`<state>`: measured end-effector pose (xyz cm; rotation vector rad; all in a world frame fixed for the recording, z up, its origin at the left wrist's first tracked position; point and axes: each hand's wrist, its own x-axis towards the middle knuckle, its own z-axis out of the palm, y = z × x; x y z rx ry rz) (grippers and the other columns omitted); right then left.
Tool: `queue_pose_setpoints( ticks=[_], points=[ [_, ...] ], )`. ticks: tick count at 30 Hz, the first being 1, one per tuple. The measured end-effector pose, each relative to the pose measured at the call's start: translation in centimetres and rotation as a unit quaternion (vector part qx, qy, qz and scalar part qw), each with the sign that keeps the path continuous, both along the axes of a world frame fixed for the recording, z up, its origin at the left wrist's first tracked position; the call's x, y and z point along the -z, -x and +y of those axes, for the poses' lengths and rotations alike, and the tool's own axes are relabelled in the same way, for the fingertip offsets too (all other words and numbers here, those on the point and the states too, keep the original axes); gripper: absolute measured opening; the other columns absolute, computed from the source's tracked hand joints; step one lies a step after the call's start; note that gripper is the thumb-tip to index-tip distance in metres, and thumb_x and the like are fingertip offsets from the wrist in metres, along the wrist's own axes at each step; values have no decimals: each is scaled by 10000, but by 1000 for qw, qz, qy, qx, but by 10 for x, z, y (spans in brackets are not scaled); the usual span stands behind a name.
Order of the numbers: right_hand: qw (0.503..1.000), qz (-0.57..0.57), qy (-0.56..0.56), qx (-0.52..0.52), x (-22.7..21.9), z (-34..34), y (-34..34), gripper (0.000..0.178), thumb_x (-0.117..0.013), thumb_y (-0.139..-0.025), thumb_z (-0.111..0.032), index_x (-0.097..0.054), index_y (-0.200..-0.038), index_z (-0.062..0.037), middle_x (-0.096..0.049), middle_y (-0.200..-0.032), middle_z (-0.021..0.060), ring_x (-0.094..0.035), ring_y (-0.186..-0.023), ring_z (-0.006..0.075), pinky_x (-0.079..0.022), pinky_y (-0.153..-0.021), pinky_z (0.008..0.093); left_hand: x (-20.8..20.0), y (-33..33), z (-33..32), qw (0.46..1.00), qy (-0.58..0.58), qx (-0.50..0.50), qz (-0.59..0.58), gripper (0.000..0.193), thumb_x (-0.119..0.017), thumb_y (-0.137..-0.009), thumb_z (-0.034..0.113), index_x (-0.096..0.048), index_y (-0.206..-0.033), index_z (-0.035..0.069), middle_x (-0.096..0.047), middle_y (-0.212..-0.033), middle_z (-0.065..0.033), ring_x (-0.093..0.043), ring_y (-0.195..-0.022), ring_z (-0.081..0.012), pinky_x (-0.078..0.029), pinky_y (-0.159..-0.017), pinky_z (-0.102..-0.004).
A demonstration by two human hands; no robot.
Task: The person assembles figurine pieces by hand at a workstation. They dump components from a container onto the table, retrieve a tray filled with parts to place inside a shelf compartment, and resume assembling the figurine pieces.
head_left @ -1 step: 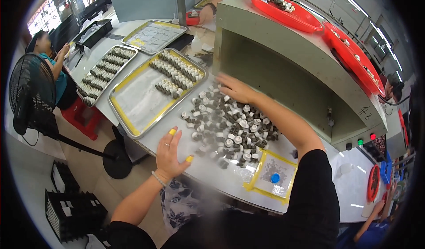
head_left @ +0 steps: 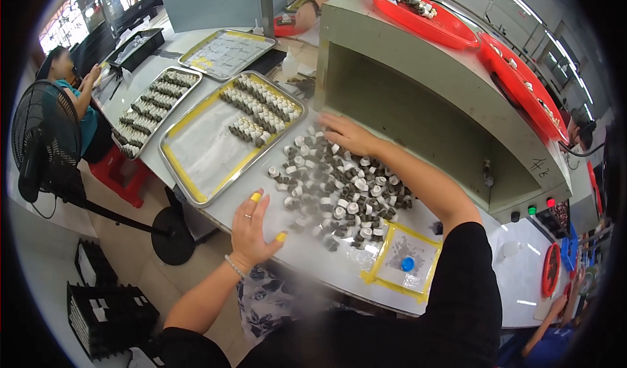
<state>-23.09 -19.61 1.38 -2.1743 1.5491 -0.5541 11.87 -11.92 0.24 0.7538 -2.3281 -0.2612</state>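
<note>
Small white-and-dark pieces (head_left: pixel 353 208): heaped on the table (head_left: pixel 251 175), between its near edge and the grey-green housing (head_left: pixel 356 21); at the heap's far side, right hand (head_left: pixel 349 134) flattened, fingers extended; left hand (head_left: pixel 251 231) spread, empty, near the table's edge, apart from the heap.

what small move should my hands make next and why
Perhaps draw part of the loose pile closer with the right hand: it is at the pile's far edge, the left hand looks empty, and the partly filled tray has bare room.
</note>
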Motion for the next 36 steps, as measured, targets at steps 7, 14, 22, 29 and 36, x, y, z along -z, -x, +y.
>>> queue_pose_setpoints(
  ticks=[7,14,22,29,36],
  points=[
    [995,-29,-70,-66,-29,37,-20,512,-412,-942,-356,-363,-1368,-76,-259,-1468,139,-283,-1331,300,-229,-1091,378,-4,1,-8,999,-33,41,5,714,-677,-697,315,-384,-1270,4,-435,-1286,-241,-442,-1149,-424,-363,-919,-511],
    [987,-31,-13,160,-37,131,71,501,-398,-937,-356,-376,-1368,-102,-271,-1463,142,-251,-1350,307,-204,-1100,416,3,0,-13,999,-30,41,5,691,-624,-751,364,-365,-1282,5,-430,-1293,-253,-429,-1170,-434,-347,-922,-536],
    [993,-19,-15,118,-15,145,39,522,-353,-952,-369,-340,-1382,-75,-239,-1478,138,-172,-1381,312,-135,-1110,449,2,4,-10,999,-47,14,-9,681,-612,-759,366,-362,-1284,13,-424,-1300,-255,-410,-1194,-437,-323,-955,-541],
    [994,-58,-38,90,-15,118,14,481,-455,-897,-237,-399,-1332,-39,-284,-1446,182,-258,-1341,336,-221,-1088,413,3,-7,-8,994,-101,24,19,683,-659,-734,334,-377,-1265,9,-401,-1303,-244,-386,-1199,-433,-311,-977,-541],
    [983,-114,-19,142,-79,117,-33,400,-438,-893,-224,-492,-1233,-19,-396,-1372,168,-348,-1290,320,-259,-1058,392,-30,-55,74,956,-258,-128,50,554,-621,-816,284,-427,-1255,7,-392,-1325,-200,-374,-1218,-351,-306,-1022,-443]
  ],
)
